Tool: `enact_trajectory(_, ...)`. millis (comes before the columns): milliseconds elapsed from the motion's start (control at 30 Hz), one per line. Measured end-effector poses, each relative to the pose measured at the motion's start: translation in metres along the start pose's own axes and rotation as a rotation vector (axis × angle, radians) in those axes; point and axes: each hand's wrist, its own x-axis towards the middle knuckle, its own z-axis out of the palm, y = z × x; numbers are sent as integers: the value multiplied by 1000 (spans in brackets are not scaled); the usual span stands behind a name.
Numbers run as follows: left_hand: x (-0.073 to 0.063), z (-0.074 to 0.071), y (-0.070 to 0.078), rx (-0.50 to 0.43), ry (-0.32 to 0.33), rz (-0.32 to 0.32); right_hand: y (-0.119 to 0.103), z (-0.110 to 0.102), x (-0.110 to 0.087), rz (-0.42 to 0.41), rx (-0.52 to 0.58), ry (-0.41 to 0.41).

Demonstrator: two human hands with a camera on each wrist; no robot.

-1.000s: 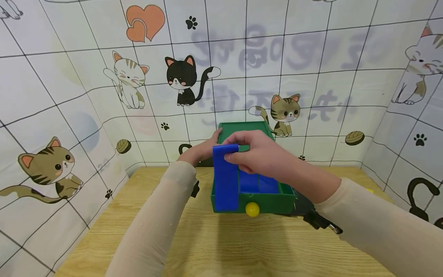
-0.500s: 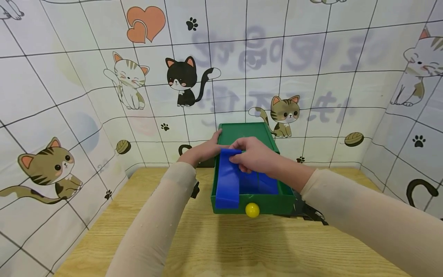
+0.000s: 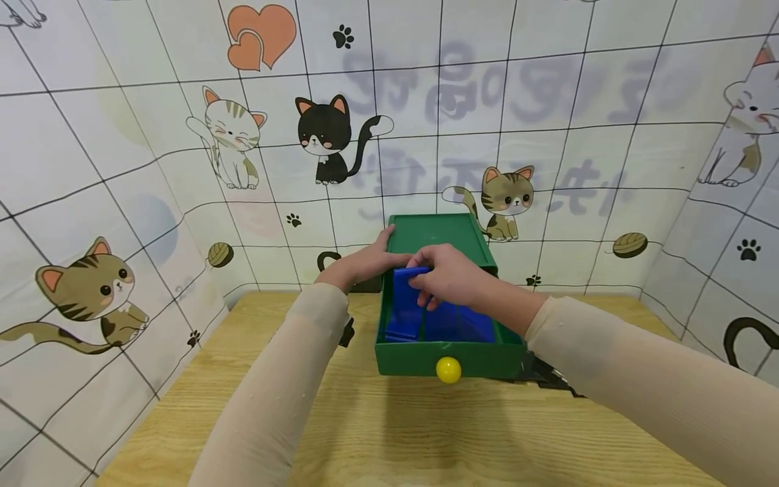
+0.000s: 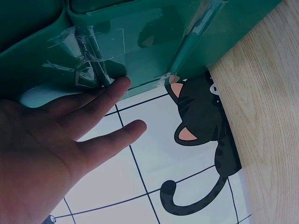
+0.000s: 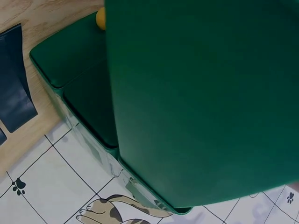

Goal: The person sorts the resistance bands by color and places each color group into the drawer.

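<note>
My right hand [image 3: 453, 276] pinches the top edge of a folded, glossy blue strip [image 3: 404, 308]. The strip stands in the left part of an open green drawer [image 3: 408, 358], which has a yellow knob [image 3: 448, 370] on its front. More blue pieces [image 3: 444, 326] lie beside it in the drawer. My left hand [image 3: 370, 262] rests against the left side of the green box [image 3: 432, 233]. In the left wrist view, the fingers of the left hand [image 4: 46, 149] are spread by the taped green wall [image 4: 149, 39]. The right wrist view hides the strip behind a green panel [image 5: 201, 102].
A wooden table [image 3: 389, 439] carries the box, and a wall sheet printed with cats [image 3: 322, 135] rises behind it. Dark flat sheets [image 5: 16, 84] lie on the table beside the box, partly under the right forearm in the head view.
The blue strip, which hung over the drawer's front, has been drawn back and lowered inside the drawer by the right hand. The left hand stays at the box's side.
</note>
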Motion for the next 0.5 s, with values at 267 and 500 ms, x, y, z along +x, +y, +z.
enact_trajectory(267, 1, 0, -1, -9, -5, -6, 5, 2, 3, -23, -12, 15)
enact_trajectory(500, 1, 0, -1, -12, -5, -8, 6, 3, 7, -40, -78, 29)
